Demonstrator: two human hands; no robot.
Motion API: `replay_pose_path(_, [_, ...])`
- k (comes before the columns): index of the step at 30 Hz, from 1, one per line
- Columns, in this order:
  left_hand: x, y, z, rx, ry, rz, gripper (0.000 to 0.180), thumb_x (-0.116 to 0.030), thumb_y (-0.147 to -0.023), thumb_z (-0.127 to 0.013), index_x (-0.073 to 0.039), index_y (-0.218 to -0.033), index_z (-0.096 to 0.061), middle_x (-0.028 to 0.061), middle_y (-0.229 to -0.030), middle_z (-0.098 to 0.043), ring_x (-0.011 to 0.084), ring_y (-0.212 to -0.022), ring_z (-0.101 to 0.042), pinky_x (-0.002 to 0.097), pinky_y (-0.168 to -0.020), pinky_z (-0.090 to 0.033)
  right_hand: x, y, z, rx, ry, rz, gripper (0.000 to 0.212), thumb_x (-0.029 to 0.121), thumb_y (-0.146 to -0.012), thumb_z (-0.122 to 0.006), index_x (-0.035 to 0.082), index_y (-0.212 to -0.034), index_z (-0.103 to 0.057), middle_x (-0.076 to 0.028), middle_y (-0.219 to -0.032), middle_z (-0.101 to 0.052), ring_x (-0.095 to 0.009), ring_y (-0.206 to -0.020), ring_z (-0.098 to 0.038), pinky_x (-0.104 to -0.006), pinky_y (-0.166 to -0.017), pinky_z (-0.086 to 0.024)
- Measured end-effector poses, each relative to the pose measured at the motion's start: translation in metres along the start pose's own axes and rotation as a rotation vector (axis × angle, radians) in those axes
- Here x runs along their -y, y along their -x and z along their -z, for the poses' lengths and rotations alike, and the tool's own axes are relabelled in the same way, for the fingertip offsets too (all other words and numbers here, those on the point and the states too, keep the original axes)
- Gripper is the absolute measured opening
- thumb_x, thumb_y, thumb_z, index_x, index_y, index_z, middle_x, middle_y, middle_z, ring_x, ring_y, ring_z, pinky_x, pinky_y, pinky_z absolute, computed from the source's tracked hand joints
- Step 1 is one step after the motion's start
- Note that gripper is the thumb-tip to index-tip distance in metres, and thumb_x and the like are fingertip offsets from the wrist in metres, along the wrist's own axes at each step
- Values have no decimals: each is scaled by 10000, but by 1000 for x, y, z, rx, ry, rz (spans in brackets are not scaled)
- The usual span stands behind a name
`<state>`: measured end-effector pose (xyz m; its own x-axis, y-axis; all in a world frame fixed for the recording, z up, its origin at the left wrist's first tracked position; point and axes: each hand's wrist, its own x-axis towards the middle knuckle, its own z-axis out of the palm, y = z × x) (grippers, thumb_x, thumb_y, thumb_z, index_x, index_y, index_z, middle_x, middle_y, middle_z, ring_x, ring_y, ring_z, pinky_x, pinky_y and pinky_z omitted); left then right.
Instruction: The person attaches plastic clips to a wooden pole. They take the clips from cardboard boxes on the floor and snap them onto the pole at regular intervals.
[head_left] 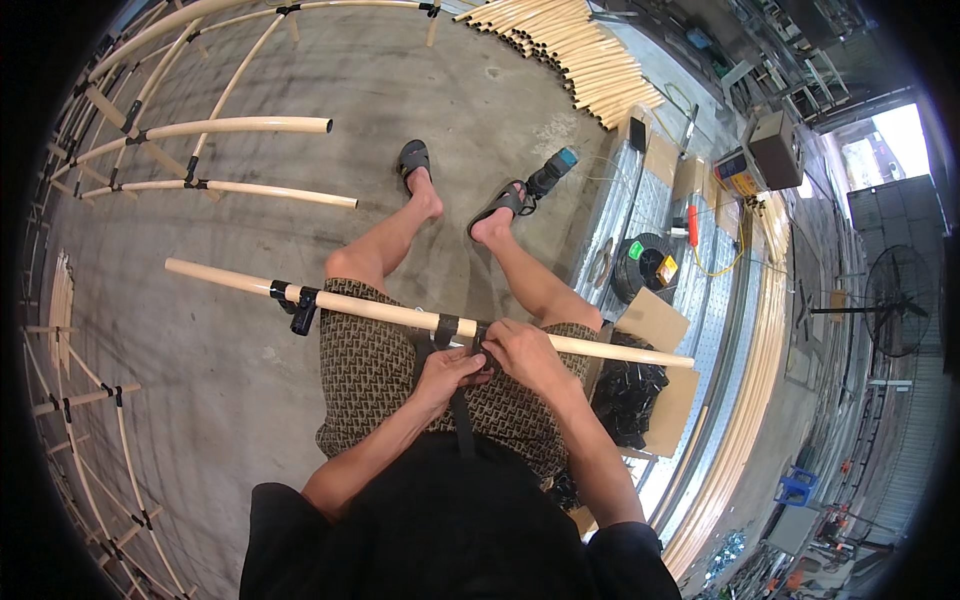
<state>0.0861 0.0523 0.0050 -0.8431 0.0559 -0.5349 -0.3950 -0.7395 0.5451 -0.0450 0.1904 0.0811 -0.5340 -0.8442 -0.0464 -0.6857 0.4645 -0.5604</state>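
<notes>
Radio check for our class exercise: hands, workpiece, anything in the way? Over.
Left hand, right hand gripping black pipe joint. Long round beige tube over patterned brown shorts. Nothing seen blocking hands; open brown cardboard box to the right.

The pole (385,315) crossed over the thighs (366,365); pipe frames (230,127) stood left, a box (672,415) right, and piled pipes (585,65) lay ahead, toward the right.

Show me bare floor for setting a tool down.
Left: concrete between the patterned shorts and lower-left frame. Ahead: concrete between the left sandal and pipe pile. Crowded: right side, with carton and spool; lap, under the long pipe.
</notes>
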Motion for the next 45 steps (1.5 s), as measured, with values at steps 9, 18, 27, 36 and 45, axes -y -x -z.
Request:
replay_pose_path(9, [1,0,1,15,9,-9,310,-150,-1000,-690,37,-1245,-659,85,-1108,-736,175,-981,-729,325,-874,-619,-5,-6,-1,54,8,29,160,141,-924,-694,9,-944,-608,-180,-867,-643,-409,-852,-676,-507,-726,-535])
replay_pose_path(18, [-2,0,1,4,-7,-15,326,-172,-996,-703,35,-1243,-658,91,-1112,-732,181,-974,-726,319,-853,-621,6,-8,-1,29,125,-5,212,196,-929,-699,13,-908,-592,-183,-820,-667,-404,-810,-690,-492,-702,-541])
replay_pose_path(27, [3,-4,0,10,-16,-7,327,-156,-1002,-687,38,-1261,-646,103,-1115,-733,188,-981,-731,317,-848,-620,7,1,-7,54,183,-125,206,216,-943,-687,26,-943,-606,-176,-838,-683,-404,-789,-694,-486,-685,-545])
replay_pose_path(36, [6,-3,3,13,-33,-29,332,-165,-995,-702,27,-1263,-665,86,-1108,-734,187,-986,-726,307,-816,-600,7,-2,-9,112,111,-183,186,209,-959,-672,38,-1005,-613,-197,-868,-690,-403,-807,-699,-497,-673,-544])
replay_pose_path(45, [8,-2,7,-5,-19,-53,297,-137,-993,-705,32,-1236,-675,81,-1109,-728,175,-953,-720,293,-772,-591,-1,3,-10,43,66,-41,121,132,-951,-667,54,-1035,-629,-168,-896,-721,-398,-800,-702,-491,-667,-547])
